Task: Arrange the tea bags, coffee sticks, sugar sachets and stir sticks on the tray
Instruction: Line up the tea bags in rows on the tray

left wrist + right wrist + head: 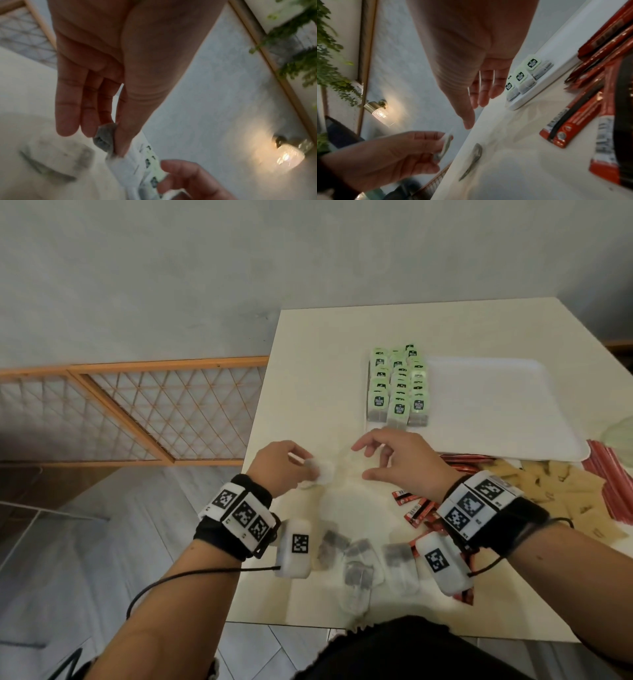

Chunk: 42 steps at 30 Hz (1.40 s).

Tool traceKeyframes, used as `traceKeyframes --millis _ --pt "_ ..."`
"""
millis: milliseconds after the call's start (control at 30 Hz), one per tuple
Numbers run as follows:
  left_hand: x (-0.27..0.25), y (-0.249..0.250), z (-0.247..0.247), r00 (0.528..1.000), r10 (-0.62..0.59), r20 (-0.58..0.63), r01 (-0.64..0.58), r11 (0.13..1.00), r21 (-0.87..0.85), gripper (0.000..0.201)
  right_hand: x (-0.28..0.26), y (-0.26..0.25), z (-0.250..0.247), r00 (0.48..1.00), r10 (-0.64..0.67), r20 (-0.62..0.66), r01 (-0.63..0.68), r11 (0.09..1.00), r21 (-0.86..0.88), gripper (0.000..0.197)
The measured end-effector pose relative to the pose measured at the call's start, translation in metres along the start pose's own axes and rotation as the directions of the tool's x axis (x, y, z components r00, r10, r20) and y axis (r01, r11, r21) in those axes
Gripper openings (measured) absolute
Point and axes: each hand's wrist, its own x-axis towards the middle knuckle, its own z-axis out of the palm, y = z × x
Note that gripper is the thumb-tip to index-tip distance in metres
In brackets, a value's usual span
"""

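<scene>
My left hand [308,465] pinches a blurred white tea bag [320,470] between thumb and fingers just above the table; the left wrist view shows its grey pouch [105,138] at my thumb tip. My right hand [364,460] hovers close to the right of it, fingers loosely spread and holding nothing. The white tray [496,405] lies beyond, with rows of green-tagged tea bags [397,385] at its left end. Several loose tea bags [359,563] lie by the front edge. Red coffee sticks [419,508], brown sugar sachets [548,491] and red stir sticks [609,474] lie to the right.
The cream table [325,371] ends just left of my left hand, with a wooden lattice screen [137,412] and floor beyond. Most of the tray's right part is bare. A lit wall lamp [378,112] and green plant show in the wrist views.
</scene>
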Motion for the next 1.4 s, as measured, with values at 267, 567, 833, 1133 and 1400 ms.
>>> traceKeyframes --millis 267,567,833,1133,1400 --pt "-0.006 0.038 0.01 0.983 -0.018 0.181 0.071 0.955 -0.289 0.029 -0.005 -0.01 0.001 0.985 -0.155 -0.071 0.155 0.988 -0.009 0.016" --pt "0.013 0.007 0.02 0.997 -0.046 0.063 0.012 0.891 0.453 0.058 -0.016 0.013 -0.014 0.994 0.056 -0.095 -0.057 0.998 -0.009 0.012" --pt "0.02 0.025 0.037 0.999 0.046 0.023 -0.052 0.867 0.495 0.024 -0.013 0.037 -0.034 0.965 0.163 -0.205 -0.17 0.985 -0.014 0.014" --pt "0.027 0.051 0.049 0.995 0.005 0.101 -0.067 0.781 0.621 0.035 0.019 0.066 -0.08 0.936 0.314 -0.159 -0.337 0.93 -0.147 0.015" --pt "0.042 0.062 0.059 0.994 0.0 0.11 -0.073 0.753 0.654 0.021 0.045 0.087 -0.084 0.924 0.287 -0.251 -0.331 0.931 -0.152 0.01"
